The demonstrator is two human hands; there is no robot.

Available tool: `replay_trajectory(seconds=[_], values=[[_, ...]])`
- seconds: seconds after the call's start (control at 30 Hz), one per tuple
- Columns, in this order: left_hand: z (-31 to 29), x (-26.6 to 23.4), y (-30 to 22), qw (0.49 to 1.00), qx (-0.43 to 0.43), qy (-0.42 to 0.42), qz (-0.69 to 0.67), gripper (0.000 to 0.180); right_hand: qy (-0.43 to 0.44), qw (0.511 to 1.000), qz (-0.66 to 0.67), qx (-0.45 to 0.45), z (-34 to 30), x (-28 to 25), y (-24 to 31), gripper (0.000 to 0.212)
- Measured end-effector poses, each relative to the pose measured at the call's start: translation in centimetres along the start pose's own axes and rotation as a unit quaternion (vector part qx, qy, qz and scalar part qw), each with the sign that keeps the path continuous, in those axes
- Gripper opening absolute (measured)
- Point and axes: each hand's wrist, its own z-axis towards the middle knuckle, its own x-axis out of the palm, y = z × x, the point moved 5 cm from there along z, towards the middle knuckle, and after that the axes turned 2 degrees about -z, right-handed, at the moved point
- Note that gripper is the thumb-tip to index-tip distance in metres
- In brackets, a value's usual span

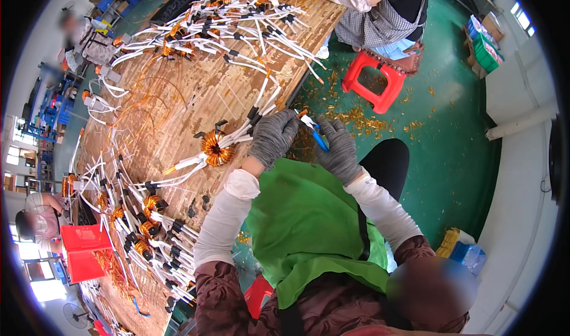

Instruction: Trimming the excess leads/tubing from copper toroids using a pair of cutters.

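My left hand [274, 136], in a grey knit glove, is closed round the white-sleeved leads of a copper-wound ring coil [217, 148]. The coil rests on the table near its edge, with other white leads pointing away to the left. In my right hand [338, 148], also gloved in grey, is a pair of blue-handled pliers [319, 139]. Their jaws meet the orange-coloured lead end [301, 114] that sticks out past my left fingers, beyond the table edge. Whether the jaws bite on it is too small to tell.
Piles of similar coils lie at the far side [196, 30] and near left [145, 226] of the worn wooden table [202, 107]. A red stool [374, 81] stands on the green floor by a seated co-worker [386, 15]. Copper-coloured scraps [365, 121] litter the floor. A red bin [83, 253] stands at left.
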Motion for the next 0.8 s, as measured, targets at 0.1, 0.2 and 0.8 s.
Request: replay_trajectory(seconds=[0.1, 0.2, 0.8], values=[[0.2, 0.4, -0.2, 0.998, 0.012, -0.053, 0.034, 0.014, 0.075, 0.947, 0.285, 0.131, -1.8, 3.6, -2.5, 0.048], [-0.4, 0.4, -0.4, 0.992, 0.046, -0.058, 0.107, 0.013, 0.249, 0.67, 0.59, 0.374, -3.7, 4.4, -2.1, 0.049], [0.2, 0.2, 1.2, 0.982, -0.03, 0.09, -0.164, 0.021, 0.002, 0.983, -0.081, -0.164, 1.6, 0.4, -2.2, 0.062]])
